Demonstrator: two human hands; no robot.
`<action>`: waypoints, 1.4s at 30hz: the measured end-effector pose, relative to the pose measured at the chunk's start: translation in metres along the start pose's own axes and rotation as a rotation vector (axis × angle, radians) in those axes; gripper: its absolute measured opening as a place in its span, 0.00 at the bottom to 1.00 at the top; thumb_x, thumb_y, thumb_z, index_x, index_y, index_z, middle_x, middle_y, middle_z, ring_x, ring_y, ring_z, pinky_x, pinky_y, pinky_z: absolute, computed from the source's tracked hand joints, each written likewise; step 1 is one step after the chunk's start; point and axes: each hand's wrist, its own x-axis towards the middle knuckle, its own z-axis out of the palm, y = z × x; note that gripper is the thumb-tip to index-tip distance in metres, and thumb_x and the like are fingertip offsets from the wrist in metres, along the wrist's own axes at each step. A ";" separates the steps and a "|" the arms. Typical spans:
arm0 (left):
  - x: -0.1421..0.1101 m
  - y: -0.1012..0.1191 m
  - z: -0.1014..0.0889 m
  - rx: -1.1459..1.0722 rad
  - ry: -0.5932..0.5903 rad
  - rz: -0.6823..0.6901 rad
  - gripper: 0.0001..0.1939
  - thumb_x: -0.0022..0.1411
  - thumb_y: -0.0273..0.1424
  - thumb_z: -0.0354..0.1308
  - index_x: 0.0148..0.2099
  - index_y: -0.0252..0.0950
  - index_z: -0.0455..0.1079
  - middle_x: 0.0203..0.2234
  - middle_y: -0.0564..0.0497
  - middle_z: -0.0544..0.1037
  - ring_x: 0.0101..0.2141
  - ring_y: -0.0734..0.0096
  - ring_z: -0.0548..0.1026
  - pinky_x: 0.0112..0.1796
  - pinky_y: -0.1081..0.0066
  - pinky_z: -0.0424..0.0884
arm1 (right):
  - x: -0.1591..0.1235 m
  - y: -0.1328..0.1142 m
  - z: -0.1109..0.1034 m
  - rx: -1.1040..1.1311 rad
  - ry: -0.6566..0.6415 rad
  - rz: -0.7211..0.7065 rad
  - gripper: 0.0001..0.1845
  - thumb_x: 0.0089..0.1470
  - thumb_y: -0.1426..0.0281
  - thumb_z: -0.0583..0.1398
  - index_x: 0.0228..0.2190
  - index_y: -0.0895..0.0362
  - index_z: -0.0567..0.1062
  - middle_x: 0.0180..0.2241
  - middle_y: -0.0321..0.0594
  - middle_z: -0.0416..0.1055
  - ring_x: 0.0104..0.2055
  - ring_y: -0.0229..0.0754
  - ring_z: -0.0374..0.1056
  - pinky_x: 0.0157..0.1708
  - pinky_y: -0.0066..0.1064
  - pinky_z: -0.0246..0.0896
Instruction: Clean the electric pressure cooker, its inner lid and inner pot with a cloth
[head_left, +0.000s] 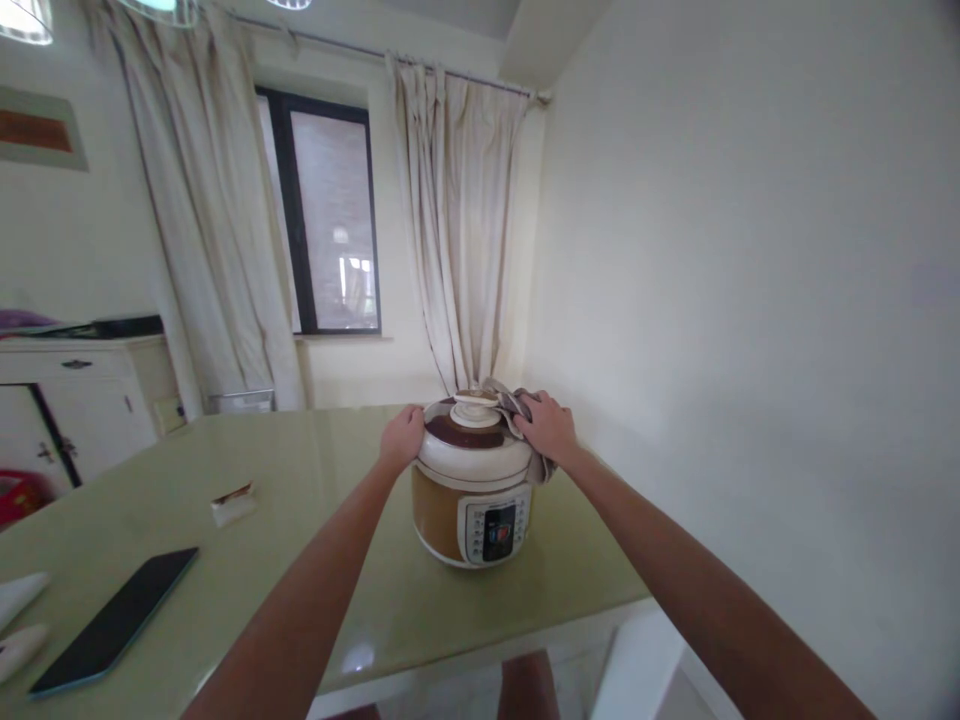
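Cooker (474,485): stands upright on the table (300,470), near the wall side, its control panel (498,527) facing the wearer. The lid (459,462) is seated on the body. Status: cloth work on the lid appears to be under way. 1 cloth (541,468) lies against the right side of the lid, reaching toward the knob (475,412) and hanging over the rim. How much of the surface is finished cannot be determined; the front wall and the control panel have no cloth on them, so any work there is judged outstanding.

Fingers: the right hand (549,430) has its fingers bent over the cloth, gripping it against the lid. The left hand (403,437) touches the left edge of the lid, apparently as a steadying hold. Its fingers look curled, but the fingertips are hidden; whether they grip cannot be told.
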 end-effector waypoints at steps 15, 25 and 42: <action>-0.001 0.003 -0.004 0.001 -0.001 -0.004 0.23 0.70 0.34 0.41 0.51 0.40 0.78 0.54 0.45 0.81 0.56 0.57 0.76 0.54 0.63 0.70 | 0.003 -0.015 -0.013 0.028 -0.032 -0.012 0.22 0.65 0.54 0.55 0.54 0.49 0.76 0.52 0.47 0.73 0.55 0.54 0.69 0.53 0.44 0.60; 0.001 0.001 -0.003 0.007 -0.004 0.009 0.25 0.70 0.34 0.40 0.53 0.37 0.78 0.54 0.45 0.81 0.55 0.59 0.76 0.55 0.64 0.69 | 0.034 -0.013 0.000 0.023 -0.111 0.106 0.24 0.65 0.55 0.54 0.56 0.52 0.74 0.55 0.53 0.71 0.55 0.59 0.70 0.53 0.53 0.61; -0.001 0.003 -0.004 0.008 0.006 0.011 0.24 0.70 0.33 0.40 0.51 0.40 0.78 0.54 0.45 0.81 0.56 0.55 0.76 0.56 0.61 0.69 | -0.041 -0.005 0.002 0.142 0.121 -0.097 0.23 0.61 0.57 0.59 0.55 0.51 0.75 0.55 0.47 0.68 0.59 0.53 0.63 0.58 0.40 0.54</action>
